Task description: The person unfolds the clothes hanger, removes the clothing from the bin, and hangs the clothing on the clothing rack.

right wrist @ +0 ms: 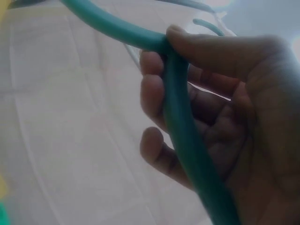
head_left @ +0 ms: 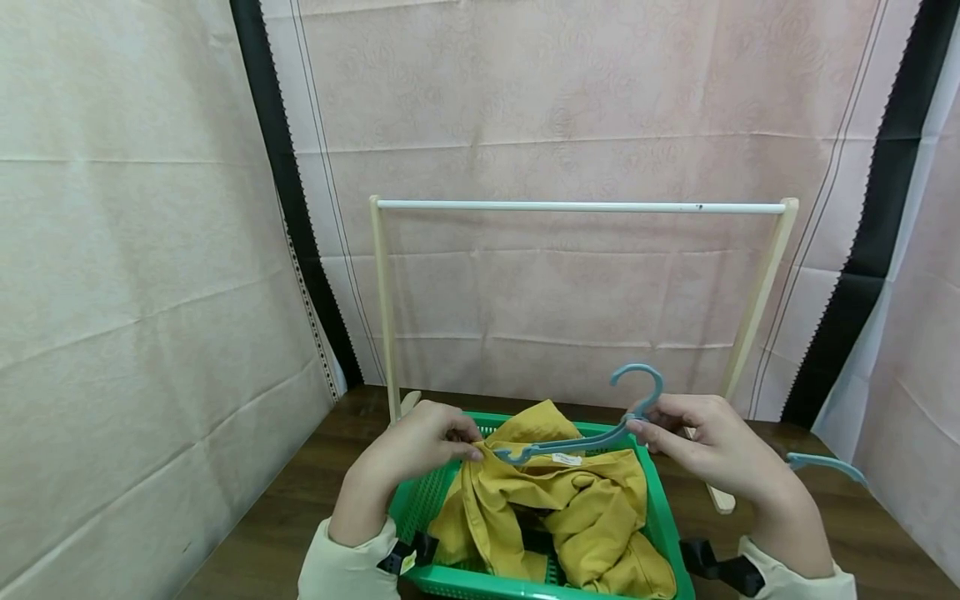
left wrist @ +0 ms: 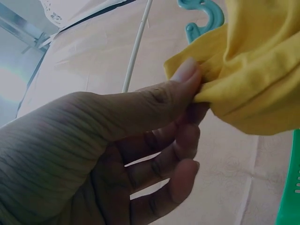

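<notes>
A crumpled yellow garment [head_left: 547, 492] with a white label lies in the green basket [head_left: 666, 517], its upper edge raised. My left hand [head_left: 420, 442] pinches that edge between thumb and forefinger; in the left wrist view the garment's cloth [left wrist: 262, 89] bunches at the fingertips. My right hand [head_left: 701, 433] holds a light blue clothes hanger [head_left: 573, 446] near the base of its hook. The hanger's left end reaches the garment's top edge close to the left hand; whether it sits inside the cloth I cannot tell. Thumb and curled fingers grip the hanger [right wrist: 180, 103] in the right wrist view.
Behind the basket stands a rack with a white crossbar [head_left: 585, 206] and cream posts [head_left: 384, 308]. Another blue hanger [head_left: 828, 462] is to the right, partly hidden by my right forearm. Pale curtains [head_left: 150, 250] surround the dark wooden table [head_left: 262, 542].
</notes>
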Motion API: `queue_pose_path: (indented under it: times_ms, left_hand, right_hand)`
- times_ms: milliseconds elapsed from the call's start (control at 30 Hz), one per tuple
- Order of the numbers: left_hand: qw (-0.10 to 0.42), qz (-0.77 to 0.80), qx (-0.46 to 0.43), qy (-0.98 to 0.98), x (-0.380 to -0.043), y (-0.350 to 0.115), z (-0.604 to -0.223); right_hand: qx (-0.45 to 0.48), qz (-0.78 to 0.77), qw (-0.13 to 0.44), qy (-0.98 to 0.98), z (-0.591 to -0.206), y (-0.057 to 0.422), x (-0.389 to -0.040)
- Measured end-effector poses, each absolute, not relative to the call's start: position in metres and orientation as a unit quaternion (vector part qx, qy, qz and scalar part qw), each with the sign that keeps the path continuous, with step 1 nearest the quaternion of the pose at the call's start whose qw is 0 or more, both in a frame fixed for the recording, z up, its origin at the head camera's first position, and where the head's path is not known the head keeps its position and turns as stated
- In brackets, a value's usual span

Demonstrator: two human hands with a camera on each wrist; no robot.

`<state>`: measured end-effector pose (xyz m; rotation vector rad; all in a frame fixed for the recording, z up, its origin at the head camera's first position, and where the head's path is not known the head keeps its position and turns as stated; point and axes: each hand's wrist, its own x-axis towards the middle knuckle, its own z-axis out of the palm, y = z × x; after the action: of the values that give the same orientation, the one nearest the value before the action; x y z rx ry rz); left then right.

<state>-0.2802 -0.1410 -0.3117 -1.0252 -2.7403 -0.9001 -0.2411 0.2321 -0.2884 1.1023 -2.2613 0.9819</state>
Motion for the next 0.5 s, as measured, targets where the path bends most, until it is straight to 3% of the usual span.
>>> queue_pose_path:
  times_ms: [500]
  left_hand:
    - [0.085, -0.308, -0.378, -0.869, -0.278, -0.135, -0.31]
  right_hand:
    - [0.435, 0.356, 0.212, -0.799, -0.293, 0.218, -0.247]
